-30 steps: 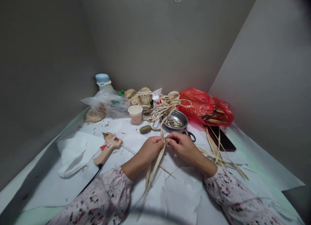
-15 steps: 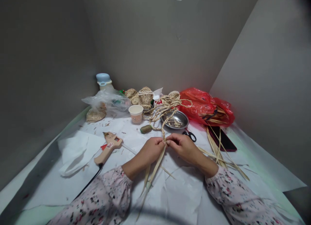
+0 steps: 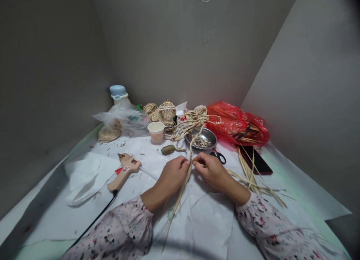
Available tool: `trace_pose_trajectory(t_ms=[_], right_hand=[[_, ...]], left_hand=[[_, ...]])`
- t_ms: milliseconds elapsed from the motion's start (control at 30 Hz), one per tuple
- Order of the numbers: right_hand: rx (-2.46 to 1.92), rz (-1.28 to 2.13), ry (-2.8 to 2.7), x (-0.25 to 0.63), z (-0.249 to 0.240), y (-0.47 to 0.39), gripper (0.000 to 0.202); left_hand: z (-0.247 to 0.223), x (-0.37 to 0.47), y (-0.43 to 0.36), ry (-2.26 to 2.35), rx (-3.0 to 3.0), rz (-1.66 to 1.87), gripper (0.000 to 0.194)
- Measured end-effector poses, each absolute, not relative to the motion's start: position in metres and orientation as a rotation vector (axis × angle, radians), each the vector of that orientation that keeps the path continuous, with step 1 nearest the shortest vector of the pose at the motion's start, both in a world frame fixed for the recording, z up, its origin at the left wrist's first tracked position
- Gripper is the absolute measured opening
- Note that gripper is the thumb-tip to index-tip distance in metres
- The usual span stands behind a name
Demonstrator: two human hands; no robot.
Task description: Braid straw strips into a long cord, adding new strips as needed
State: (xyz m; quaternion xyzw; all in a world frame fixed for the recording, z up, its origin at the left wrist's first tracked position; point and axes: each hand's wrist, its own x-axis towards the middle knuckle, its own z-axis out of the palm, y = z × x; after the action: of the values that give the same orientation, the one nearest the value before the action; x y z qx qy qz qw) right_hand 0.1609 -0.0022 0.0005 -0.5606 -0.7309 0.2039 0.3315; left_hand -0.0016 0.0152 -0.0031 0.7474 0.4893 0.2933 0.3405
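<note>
A plaited straw cord (image 3: 191,149) runs from a loose pile of the same braid (image 3: 194,119) down to my fingers. My left hand (image 3: 174,173) pinches the strands at the lower end of the plait. Close beside it, my right hand (image 3: 210,170) has thumb and forefinger pressed together on the strands at the same spot. Pale flat straw strips (image 3: 180,196) trail from the pinch toward me, partly behind my left hand. The fingertips hide the exact crossing of the strands.
Left lie a glue gun (image 3: 123,174) and crumpled white paper (image 3: 81,177). Beyond my hands are a thread spool (image 3: 168,150), paper cup (image 3: 156,132), metal bowl (image 3: 208,137) and scissors (image 3: 221,157). Right are a red bag (image 3: 227,119), phone (image 3: 261,162) and loose straw strips (image 3: 250,174).
My hands have drawn slightly apart at the fingertips, still at the plait's end. The trailing strips have shifted, and one that stuck out to the right no longer shows. The view has moved slightly.
</note>
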Motion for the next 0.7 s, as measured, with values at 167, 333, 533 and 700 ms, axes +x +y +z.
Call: trace_pose_trajectory(t_ms=[167,333,533,700], right_hand=[[-1.501,0.505,-1.850,0.160,-0.002,-0.002,0.011],[-1.512,0.550,-1.753,0.158,-0.002,-0.003,0.011],[-1.492,0.634,-1.666,0.157,-0.003,-0.002,0.011],[-1.439,0.728,-1.561,0.155,-0.006,-0.002,0.011]], left_hand=[[0.005,-0.001,0.008,1.363,2.001,0.814,0.028],[0.005,0.004,-0.001,1.324,2.013,0.813,0.031],[0.008,0.009,-0.008,1.326,2.056,0.749,0.034],[0.009,0.011,-0.015,1.349,2.209,0.623,0.031]])
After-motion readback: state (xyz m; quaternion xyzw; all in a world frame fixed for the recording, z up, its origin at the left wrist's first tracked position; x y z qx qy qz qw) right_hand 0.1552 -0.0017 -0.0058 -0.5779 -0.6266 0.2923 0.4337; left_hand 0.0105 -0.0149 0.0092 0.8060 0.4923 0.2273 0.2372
